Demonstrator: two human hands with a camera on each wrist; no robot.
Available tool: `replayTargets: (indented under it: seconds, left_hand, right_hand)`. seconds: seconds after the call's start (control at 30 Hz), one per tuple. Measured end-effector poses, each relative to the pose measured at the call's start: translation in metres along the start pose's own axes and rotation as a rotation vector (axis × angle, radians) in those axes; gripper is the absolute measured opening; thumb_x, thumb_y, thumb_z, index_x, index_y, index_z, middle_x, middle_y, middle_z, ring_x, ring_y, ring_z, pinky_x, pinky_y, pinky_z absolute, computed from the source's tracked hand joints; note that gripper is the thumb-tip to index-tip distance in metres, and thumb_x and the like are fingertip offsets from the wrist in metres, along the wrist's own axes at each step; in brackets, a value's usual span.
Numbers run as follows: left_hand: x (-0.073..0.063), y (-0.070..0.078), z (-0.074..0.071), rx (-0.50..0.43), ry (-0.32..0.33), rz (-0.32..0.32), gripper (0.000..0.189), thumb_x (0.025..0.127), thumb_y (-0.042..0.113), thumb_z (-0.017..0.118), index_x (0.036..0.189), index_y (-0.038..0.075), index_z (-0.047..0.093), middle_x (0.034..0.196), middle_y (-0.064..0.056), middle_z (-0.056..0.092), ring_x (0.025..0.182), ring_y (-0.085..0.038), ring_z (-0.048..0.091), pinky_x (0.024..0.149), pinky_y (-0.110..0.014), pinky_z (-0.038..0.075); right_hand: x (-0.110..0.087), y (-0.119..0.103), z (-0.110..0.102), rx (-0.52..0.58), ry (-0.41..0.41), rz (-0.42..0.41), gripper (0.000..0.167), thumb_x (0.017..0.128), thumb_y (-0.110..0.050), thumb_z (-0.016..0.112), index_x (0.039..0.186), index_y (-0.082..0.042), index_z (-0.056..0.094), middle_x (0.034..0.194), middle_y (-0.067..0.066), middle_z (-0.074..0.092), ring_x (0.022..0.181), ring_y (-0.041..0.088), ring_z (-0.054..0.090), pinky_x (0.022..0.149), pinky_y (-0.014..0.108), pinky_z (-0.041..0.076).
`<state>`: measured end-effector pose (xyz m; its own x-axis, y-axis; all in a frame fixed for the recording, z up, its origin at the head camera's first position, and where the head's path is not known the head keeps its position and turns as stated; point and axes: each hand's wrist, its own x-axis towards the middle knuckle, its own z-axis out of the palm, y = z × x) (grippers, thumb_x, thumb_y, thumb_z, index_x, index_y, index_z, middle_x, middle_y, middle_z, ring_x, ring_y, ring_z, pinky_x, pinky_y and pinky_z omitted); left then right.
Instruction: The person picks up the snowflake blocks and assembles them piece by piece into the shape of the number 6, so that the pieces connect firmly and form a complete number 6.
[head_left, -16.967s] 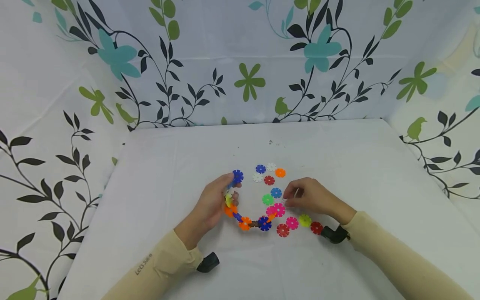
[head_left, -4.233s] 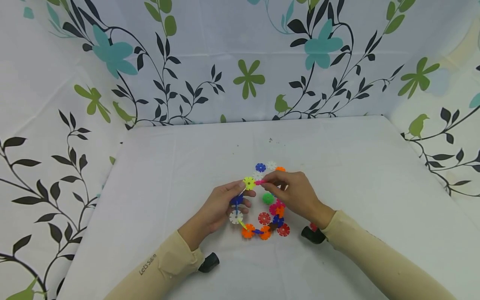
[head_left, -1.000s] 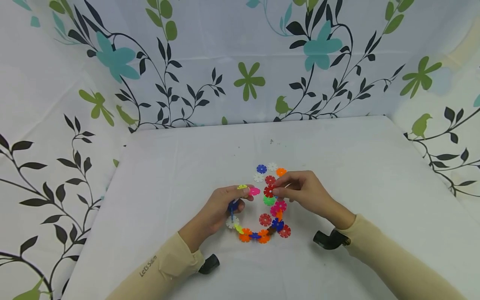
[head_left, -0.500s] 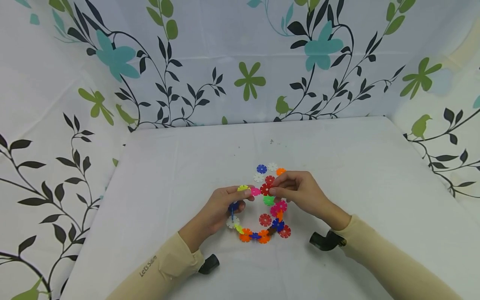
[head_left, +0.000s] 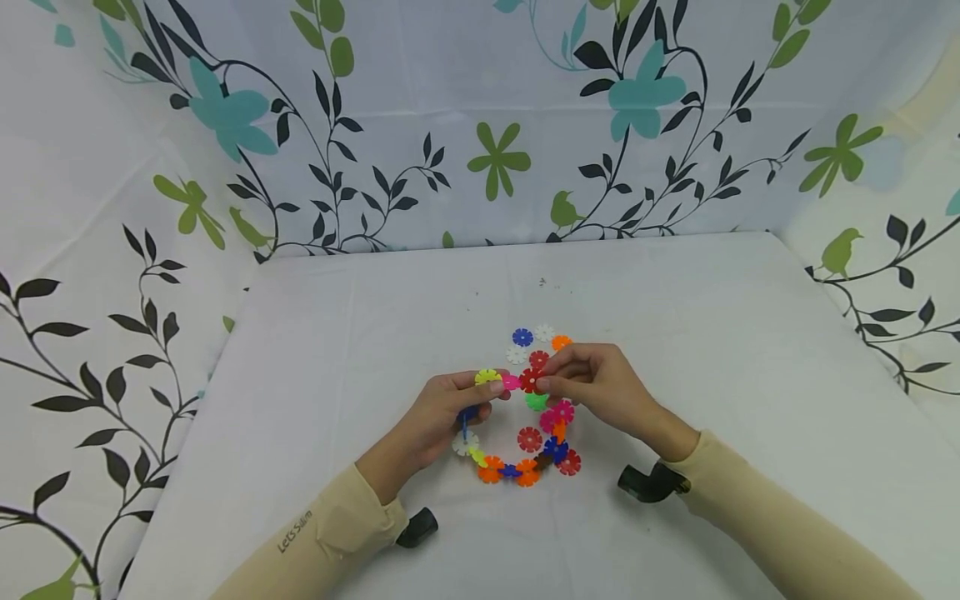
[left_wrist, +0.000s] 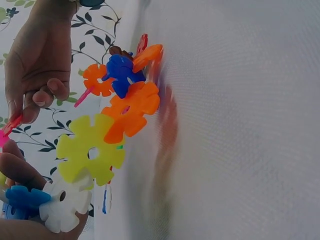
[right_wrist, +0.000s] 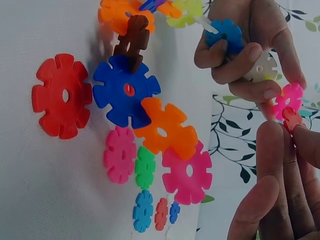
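Observation:
My left hand grips the end of a chain of slotted plastic flower discs, thumb and fingers near a yellow disc and a pink disc. Between thumb and fingertips, my right hand pinches a red disc; in the right wrist view its edge meets the pink disc. From the left hand the chain curves down through a white disc, orange discs and a dark blue disc to a pink disc at its other end. Left fingers partly cover the blue disc.
Loose discs lie on the white-covered table: a blue one, white ones and an orange one behind the hands, a green one near the right fingers, and red ones beside the chain. A floral cloth hangs behind.
Over the longer span the chain has gained discs, a yellow and then a pink at the left hand's end. Within the last second the right hand moved the red disc left against the pink one.

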<state>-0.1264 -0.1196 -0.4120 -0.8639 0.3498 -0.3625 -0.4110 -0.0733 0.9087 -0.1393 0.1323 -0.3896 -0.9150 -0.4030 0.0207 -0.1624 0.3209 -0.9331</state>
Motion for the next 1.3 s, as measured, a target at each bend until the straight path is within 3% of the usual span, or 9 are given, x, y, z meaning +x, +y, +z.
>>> replayTargets:
  seconds: [0.23, 0.63, 0.9, 1.13, 1.3]
  left_hand:
    - [0.000, 0.000, 0.000, -0.002, 0.011, 0.011, 0.037, 0.095, 0.028, 0.073, 0.122, 0.003, 0.072, 0.101, -0.015, 0.070, 0.080, -0.020, 0.056, 0.081, -0.028, 0.047]
    - [0.001, -0.002, -0.003, 0.018, 0.034, 0.044, 0.035, 0.096, 0.029, 0.072, 0.114, -0.001, 0.074, 0.080, -0.009, 0.063, 0.081, -0.021, 0.055, 0.083, -0.029, 0.046]
    - [0.001, -0.002, -0.005, 0.002, -0.012, 0.096, 0.043, 0.099, 0.031, 0.068, 0.135, 0.009, 0.066, 0.109, -0.015, 0.070, 0.077, -0.019, 0.053, 0.076, -0.028, 0.042]
    - [0.002, -0.001, -0.006, -0.001, -0.005, 0.081, 0.038, 0.099, 0.029, 0.068, 0.128, 0.005, 0.070, 0.085, -0.006, 0.062, 0.077, -0.018, 0.052, 0.076, -0.026, 0.045]
    - [0.003, -0.001, -0.006, -0.009, -0.012, 0.078, 0.037, 0.098, 0.028, 0.069, 0.125, 0.002, 0.071, 0.076, -0.004, 0.059, 0.077, -0.019, 0.052, 0.078, -0.026, 0.048]
  right_hand:
    - [0.002, 0.002, 0.004, 0.018, 0.016, -0.029, 0.015, 0.092, -0.016, 0.077, 0.100, -0.005, 0.072, 0.089, 0.004, 0.075, 0.079, 0.021, 0.073, 0.077, 0.033, 0.059]
    - [0.006, 0.005, 0.010, 0.069, 0.032, -0.050, 0.011, 0.092, -0.014, 0.076, 0.097, -0.005, 0.071, 0.089, 0.004, 0.076, 0.078, 0.024, 0.075, 0.078, 0.035, 0.059]
    - [0.011, 0.006, 0.014, 0.090, 0.050, -0.076, 0.011, 0.091, -0.013, 0.078, 0.095, -0.004, 0.073, 0.086, 0.005, 0.076, 0.076, 0.024, 0.074, 0.075, 0.035, 0.060]
    - [0.013, 0.007, 0.017, 0.087, 0.057, -0.070, 0.011, 0.090, -0.012, 0.078, 0.091, -0.003, 0.074, 0.084, 0.006, 0.076, 0.075, 0.024, 0.074, 0.073, 0.036, 0.060]
    - [0.013, 0.006, 0.018, 0.068, 0.054, -0.056, 0.011, 0.090, -0.012, 0.078, 0.089, -0.001, 0.074, 0.083, 0.007, 0.076, 0.072, 0.024, 0.073, 0.071, 0.038, 0.060]
